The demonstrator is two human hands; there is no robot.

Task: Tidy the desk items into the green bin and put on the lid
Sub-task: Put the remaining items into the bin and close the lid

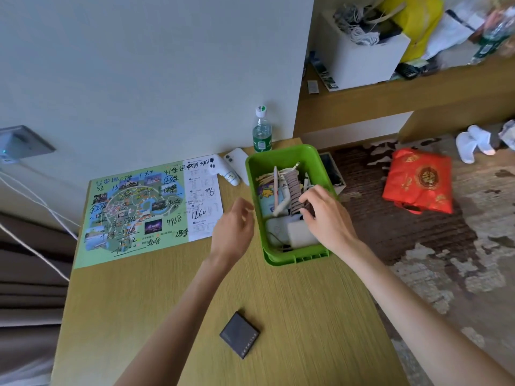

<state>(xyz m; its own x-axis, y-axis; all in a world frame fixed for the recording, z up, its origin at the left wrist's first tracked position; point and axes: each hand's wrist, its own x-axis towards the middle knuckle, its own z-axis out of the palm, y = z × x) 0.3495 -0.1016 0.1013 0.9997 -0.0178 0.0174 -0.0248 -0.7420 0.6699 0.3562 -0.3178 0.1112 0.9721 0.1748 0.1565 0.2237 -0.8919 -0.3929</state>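
The green bin (pixel 278 158) stands on the desk's right side, filled with pens, cards, white cases and a brown scalloped item (pixel 294 190). My right hand (pixel 324 215) is inside the bin, with its fingers closed on a small dark thing next to that brown item. Just left of the bin's wall hovers my left hand (pixel 235 225), fingers loosely curled and holding nothing. On the desk lie a dark square box (pixel 240 334) near the front, a white handle-shaped device (pixel 227 171) and a white phone (pixel 239 160). No lid is clearly visible.
A green map sheet (pixel 133 210) with handwriting lies at the desk's left. A water bottle (pixel 262 130) stands behind the bin by the wall. A dark flat object (pixel 331 169) lies right of the bin. A red bag (pixel 419 181) and white slippers (pixel 473 142) are on the carpet.
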